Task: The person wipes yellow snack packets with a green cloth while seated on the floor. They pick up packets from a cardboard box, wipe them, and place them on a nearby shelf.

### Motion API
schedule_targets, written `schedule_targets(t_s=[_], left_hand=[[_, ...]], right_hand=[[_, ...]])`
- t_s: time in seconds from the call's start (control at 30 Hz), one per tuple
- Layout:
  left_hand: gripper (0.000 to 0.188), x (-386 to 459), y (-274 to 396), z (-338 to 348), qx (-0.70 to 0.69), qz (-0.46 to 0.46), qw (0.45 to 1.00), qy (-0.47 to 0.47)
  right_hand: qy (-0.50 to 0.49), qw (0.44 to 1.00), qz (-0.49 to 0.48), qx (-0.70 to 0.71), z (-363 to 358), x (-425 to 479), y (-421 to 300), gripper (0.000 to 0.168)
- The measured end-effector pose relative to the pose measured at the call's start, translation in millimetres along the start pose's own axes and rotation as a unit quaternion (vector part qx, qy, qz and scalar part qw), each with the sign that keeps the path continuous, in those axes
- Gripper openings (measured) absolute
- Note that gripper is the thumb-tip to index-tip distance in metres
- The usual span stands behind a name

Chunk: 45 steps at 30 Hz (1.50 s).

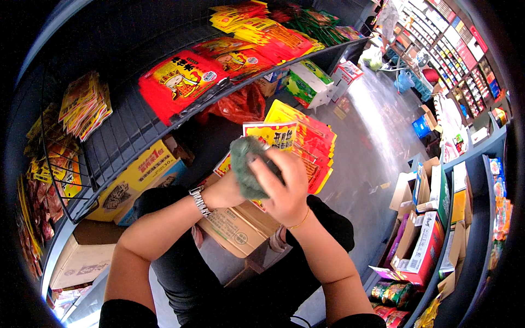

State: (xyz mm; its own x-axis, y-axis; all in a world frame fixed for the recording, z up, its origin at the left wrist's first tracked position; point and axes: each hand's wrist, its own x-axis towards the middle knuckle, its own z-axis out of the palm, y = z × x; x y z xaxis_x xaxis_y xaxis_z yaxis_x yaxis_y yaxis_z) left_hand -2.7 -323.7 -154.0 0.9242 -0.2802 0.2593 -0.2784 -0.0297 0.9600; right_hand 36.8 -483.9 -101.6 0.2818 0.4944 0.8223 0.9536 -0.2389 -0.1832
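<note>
A dark green cloth (250, 168) is bunched between my hands, above a yellow snack packet with a pale border (270, 130). My right hand (289, 180) grips the cloth from the right, its fingers bent over it and slightly blurred. On the left, my left hand (224, 192) is against the cloth and packet; its fingers are hidden, so I cannot tell what it grips. A fanned pile of red and yellow snack packets (318, 143) lies just beyond my right hand. Below my hands, between my knees, stands a cardboard box (242, 231).
A dark metal shelf (131, 143) with a wire divider curves along the left and far side, bearing red snack packets (184, 82). Cartons (135, 180) stand beneath it. On the right, another shelf holds opened boxes (422, 242). Tiled floor (365, 143) runs between them.
</note>
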Motion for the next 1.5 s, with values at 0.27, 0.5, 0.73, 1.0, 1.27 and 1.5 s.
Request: schedule_targets(t_s=[0.27, 0.5, 0.73, 1.0, 1.27, 1.5], left_hand=[[0.047, 10, 15, 12, -0.13, -0.042, 0.989, 0.05], [0.043, 0, -8, -10, 0.021, 0.1, 0.992, -0.073], [0.052, 12, 22, 5, -0.163, -0.034, 0.985, 0.054], [0.049, 10, 17, 4, -0.254, -0.104, 0.957, 0.094], [0.051, 12, 26, -1, -0.301, -0.077, 0.943, 0.119], [0.055, 10, 31, -5, -0.395, -0.106, 0.904, 0.123]], right_hand=[[0.051, 0.987, 0.132, -0.077, -12, 3, 36, 0.054], [-0.017, 0.999, -0.036, 0.03, 4, -2, -7, 0.044], [0.036, 0.988, 0.134, -0.074, -11, 4, 37, 0.053], [-0.018, 0.999, 0.041, 0.007, 0, -6, 3, 0.049], [0.024, 0.99, 0.127, -0.058, -10, 0, 36, 0.056], [-0.024, 0.997, 0.073, 0.025, -3, -6, -6, 0.05]])
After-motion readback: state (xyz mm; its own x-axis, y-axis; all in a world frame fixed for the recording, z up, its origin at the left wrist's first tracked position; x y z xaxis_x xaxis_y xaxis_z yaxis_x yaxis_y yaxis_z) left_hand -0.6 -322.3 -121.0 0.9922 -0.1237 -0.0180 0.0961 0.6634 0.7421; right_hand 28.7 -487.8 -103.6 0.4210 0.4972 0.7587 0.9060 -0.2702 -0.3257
